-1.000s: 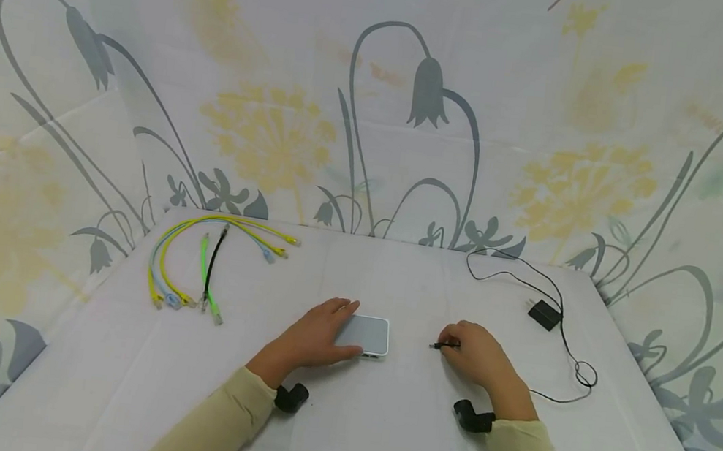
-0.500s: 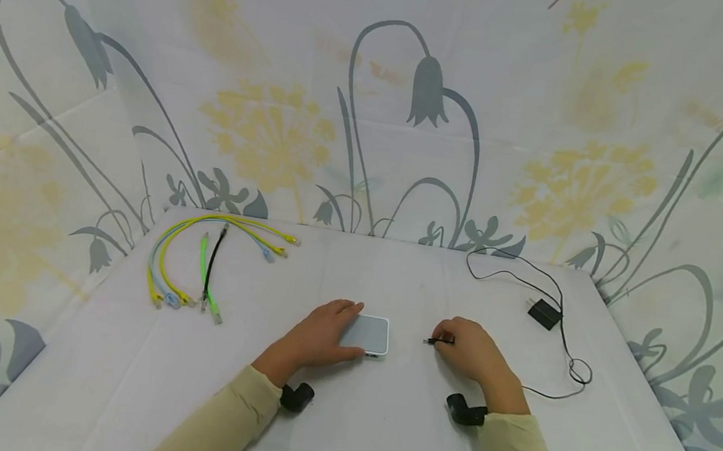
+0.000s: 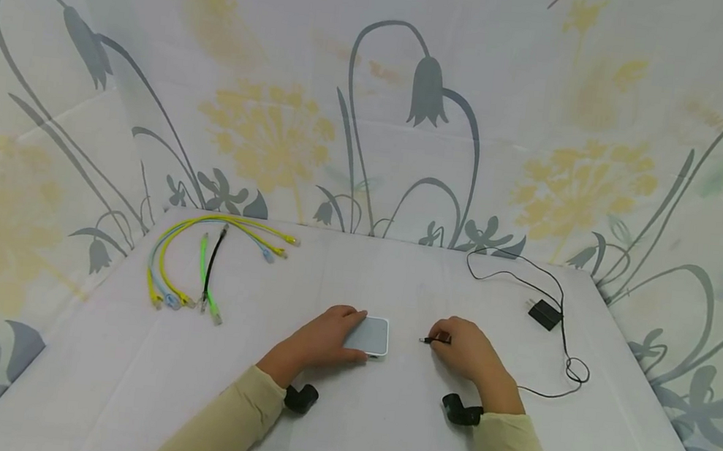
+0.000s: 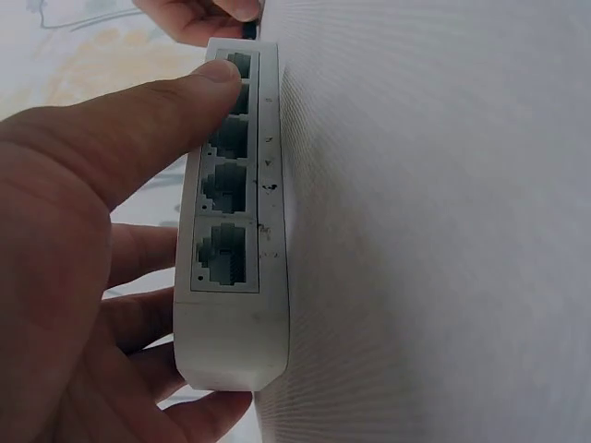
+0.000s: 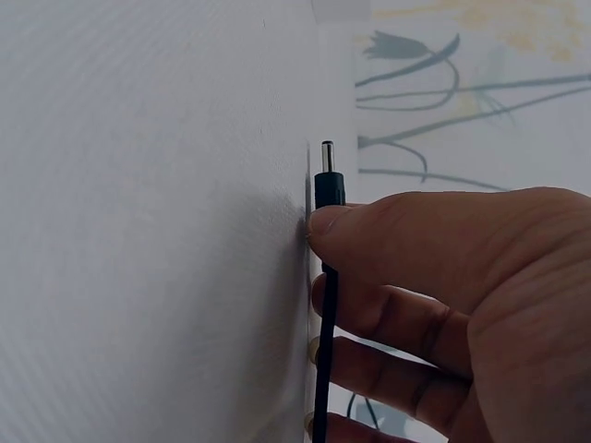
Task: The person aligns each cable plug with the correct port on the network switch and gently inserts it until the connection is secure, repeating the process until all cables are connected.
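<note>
My left hand (image 3: 322,335) holds a small white network switch (image 3: 373,335) lying flat on the table. Thumb and fingers span it from its near and far sides, covering its left part. In the left wrist view the thumb lies across the upper Ethernet ports of the switch (image 4: 231,332), while several lower ports show bare. To the right, my right hand (image 3: 469,351) pinches a black DC power plug (image 5: 330,191) between thumb and forefinger. Its metal barrel tip points toward the switch, with a gap between them. The plug's thin cord trails beneath the right hand.
A black power adapter (image 3: 545,314) lies at the right, its cord (image 3: 563,335) looped around it. Yellow and light-blue network cables (image 3: 163,256) curve at the back left, beside a short green cable (image 3: 213,304) and a black one (image 3: 211,268). A patterned cloth rises behind the table.
My right hand has moved left with the plug, closer to the switch, drawing the cord along. My left hand has slid slightly right over the switch, which stays in place.
</note>
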### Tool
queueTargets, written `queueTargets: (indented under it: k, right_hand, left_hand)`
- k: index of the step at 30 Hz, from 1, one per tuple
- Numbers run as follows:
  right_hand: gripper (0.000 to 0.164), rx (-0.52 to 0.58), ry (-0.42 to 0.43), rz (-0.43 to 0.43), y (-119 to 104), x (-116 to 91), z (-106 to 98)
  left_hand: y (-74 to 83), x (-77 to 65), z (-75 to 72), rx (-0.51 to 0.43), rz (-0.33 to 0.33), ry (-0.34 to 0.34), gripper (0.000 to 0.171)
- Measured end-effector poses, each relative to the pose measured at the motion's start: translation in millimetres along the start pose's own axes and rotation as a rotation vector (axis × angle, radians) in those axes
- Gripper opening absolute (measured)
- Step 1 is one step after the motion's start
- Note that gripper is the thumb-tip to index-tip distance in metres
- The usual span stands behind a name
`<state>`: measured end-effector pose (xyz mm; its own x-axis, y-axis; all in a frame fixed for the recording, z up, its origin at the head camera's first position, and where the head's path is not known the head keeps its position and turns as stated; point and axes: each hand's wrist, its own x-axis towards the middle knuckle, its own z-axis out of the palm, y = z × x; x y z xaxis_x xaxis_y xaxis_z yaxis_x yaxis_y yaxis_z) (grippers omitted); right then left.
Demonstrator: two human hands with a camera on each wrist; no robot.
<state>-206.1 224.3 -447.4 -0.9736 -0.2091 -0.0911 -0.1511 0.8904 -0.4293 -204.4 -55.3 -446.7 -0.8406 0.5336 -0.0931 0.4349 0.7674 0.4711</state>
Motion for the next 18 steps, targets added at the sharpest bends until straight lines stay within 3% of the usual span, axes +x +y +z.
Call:
queueTargets:
  k: [18]
  right_hand:
    - [0.007,-0.005,0.021,-0.014,-3.5,-1.2,6.3]
  left_hand:
    - [-0.5,-4.9,1.8,-0.033,-0.048,-0.022,0.078]
